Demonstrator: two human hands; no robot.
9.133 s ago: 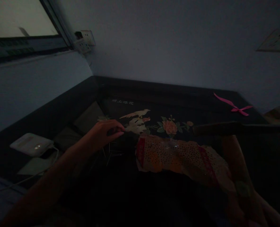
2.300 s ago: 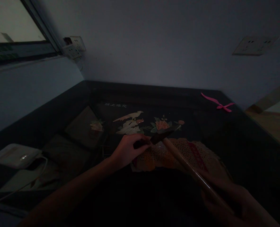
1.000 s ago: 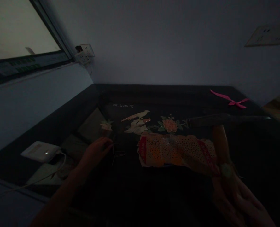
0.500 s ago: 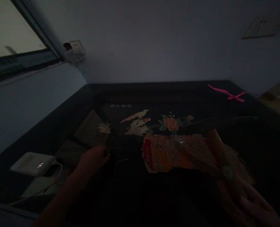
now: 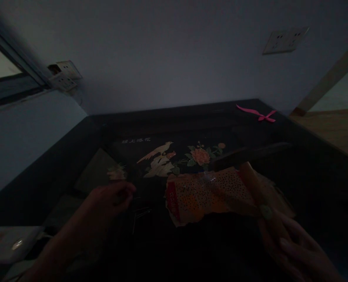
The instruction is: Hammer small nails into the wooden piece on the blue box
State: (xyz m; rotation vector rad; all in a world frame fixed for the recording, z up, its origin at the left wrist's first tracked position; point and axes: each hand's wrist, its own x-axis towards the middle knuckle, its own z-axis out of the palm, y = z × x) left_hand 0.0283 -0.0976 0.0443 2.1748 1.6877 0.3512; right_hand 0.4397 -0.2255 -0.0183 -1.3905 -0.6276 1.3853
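Observation:
The scene is very dark. My left hand (image 5: 111,201) hovers over the dark table at left centre, thumb and forefinger curled together; whether anything is pinched there is too dim to see. Just right of and below it lie several thin metal nails (image 5: 143,211). My right hand (image 5: 300,246), at lower right, is wrapped around the wooden handle (image 5: 252,180) of what looks like a hammer, with a pale round spot on the handle. Its long dark head (image 5: 259,150) barely shows. Under the handle lies a torn piece of printed packaging (image 5: 203,196), orange and red with black dots.
Bird and flower inlays (image 5: 202,156) decorate the tabletop. A pink ribbon (image 5: 259,114) lies at the far right edge. A white device with a cable (image 5: 11,244) sits at lower left. Sockets (image 5: 285,40) are on the wall behind.
The view has turned, so the table's contents sit further left. My left hand has moved slightly up and away from the nails. My right hand still grips the handle over the packaging.

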